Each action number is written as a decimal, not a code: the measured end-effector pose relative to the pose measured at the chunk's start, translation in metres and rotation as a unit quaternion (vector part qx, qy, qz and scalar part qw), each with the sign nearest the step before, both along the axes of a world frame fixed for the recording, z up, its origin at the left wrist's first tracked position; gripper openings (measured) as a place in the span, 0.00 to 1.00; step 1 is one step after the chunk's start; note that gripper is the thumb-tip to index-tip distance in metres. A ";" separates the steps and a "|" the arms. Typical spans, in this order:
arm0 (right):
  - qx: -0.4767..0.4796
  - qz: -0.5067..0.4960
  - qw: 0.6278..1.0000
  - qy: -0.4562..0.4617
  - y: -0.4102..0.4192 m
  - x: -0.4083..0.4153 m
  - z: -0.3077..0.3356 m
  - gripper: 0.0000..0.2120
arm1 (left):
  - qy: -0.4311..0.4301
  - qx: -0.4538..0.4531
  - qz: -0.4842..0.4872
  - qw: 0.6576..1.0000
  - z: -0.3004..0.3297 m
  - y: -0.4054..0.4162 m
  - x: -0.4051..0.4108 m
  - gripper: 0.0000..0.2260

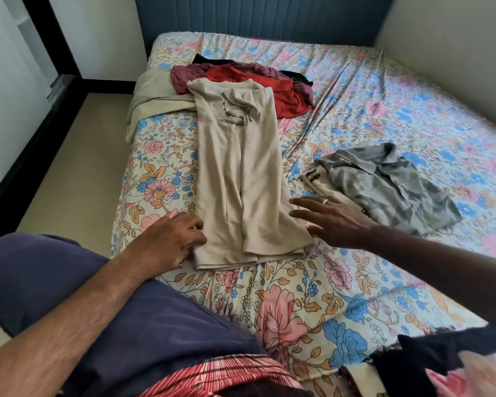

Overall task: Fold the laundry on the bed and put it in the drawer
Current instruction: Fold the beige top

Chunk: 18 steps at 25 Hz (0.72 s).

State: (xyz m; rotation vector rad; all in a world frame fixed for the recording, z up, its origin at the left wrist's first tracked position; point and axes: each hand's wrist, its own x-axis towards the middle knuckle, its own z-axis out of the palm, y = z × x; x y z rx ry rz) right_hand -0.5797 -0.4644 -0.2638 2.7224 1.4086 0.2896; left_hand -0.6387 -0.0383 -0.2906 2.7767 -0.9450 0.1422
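Presently the beige shirt (pixel 241 181) lies lengthwise on the bed (pixel 355 296), both sides already turned in to make a narrow strip, collar end far, hem near. The left hand (pixel 172 239) sits at the near left hem corner with its fingers (pixel 194 229) curled, touching the cloth edge; whether they actually pinch it cannot be told. The right hand (pixel 327 219) hovers flat at the near right edge, fingers spread and straight, holding nothing. Judged step in hand: the crosswise fold, hem toward collar. To do it well, both near corners should be taken evenly, the strip smoothed first where the right flap ripples near the hem, and the hem carried over square so the layers do not slide apart. A folded grey patterned shirt (pixel 390 187) lies to the right, resting over a pale folded garment (pixel 321 181); these appear done. An unfolded pile (pixel 241 81) of red, maroon, black and tan clothes waits at the far left, touching the beige shirt's collar end, so the task looks well short of complete. No drawer is in view. The bed carries a floral sheet, creased at centre; a blue padded headboard (pixel 255 15) stands far, a pale floor (pixel 78 167) runs along the left, and plain walls enclose the room
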 end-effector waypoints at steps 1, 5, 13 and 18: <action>-0.049 0.029 0.998 -0.001 0.003 0.014 0.001 0.28 | -0.002 0.014 -0.002 1.000 0.002 -0.001 0.001 0.18; -0.121 0.111 0.984 0.064 0.020 0.038 -0.002 0.32 | 0.074 0.054 0.004 0.996 0.007 -0.009 0.005 0.20; 0.069 0.049 0.981 0.174 0.026 0.005 0.012 0.21 | 0.289 -0.181 0.062 0.938 0.020 -0.001 0.007 0.12; 0.334 -0.124 0.820 0.448 0.037 0.030 0.032 0.16 | 0.446 -0.413 0.130 0.783 0.049 0.006 0.042 0.10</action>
